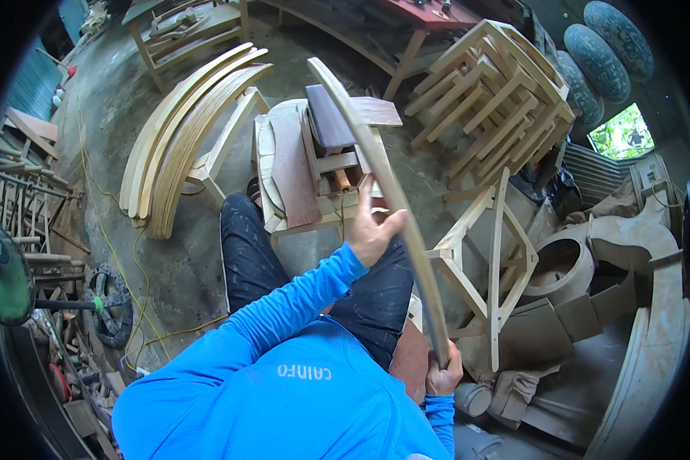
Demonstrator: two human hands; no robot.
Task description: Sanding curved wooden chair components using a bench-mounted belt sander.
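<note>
A long curved wooden strip slants across my front, its far end raised over the work stand and its near end by my right hip. My right hand is closed around that near end. Partway along, my left hand is beside the strip's left edge, index finger stretched forward and thumb apart, the thumb appearing to touch the wood. Beyond it, between my knees, a low wooden work stand carries flat boards and a dark grey block. The strip hides part of the stand.
Curved wooden strips lie stacked at the left across a wooden frame. Several frames are piled at the far right. Another angled frame stands near my right knee. A yellow cord runs over the floor at the left.
</note>
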